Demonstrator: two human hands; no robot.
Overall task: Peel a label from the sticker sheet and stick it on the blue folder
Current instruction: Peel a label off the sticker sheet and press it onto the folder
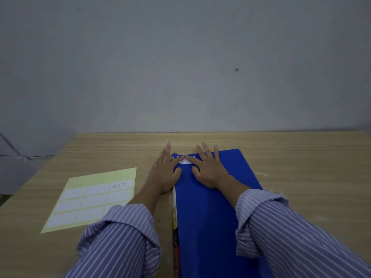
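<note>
At far-left corner of blue folder (210,197): label (185,161), partly stuck. Your left hand (167,173) and right hand (208,169), fingers spread flat, forefingers pressing. Risk: uneven pressure leaves creases or bubbles.

I see the white label (185,161) on the blue folder's (208,207) far-left corner; the yellow sheet (96,197) lies flat to its left.

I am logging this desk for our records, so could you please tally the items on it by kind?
Blue folder: 1
Yellow sticker sheet: 1
White label pressed onto the folder by both hands: 1
Total: 3
</note>
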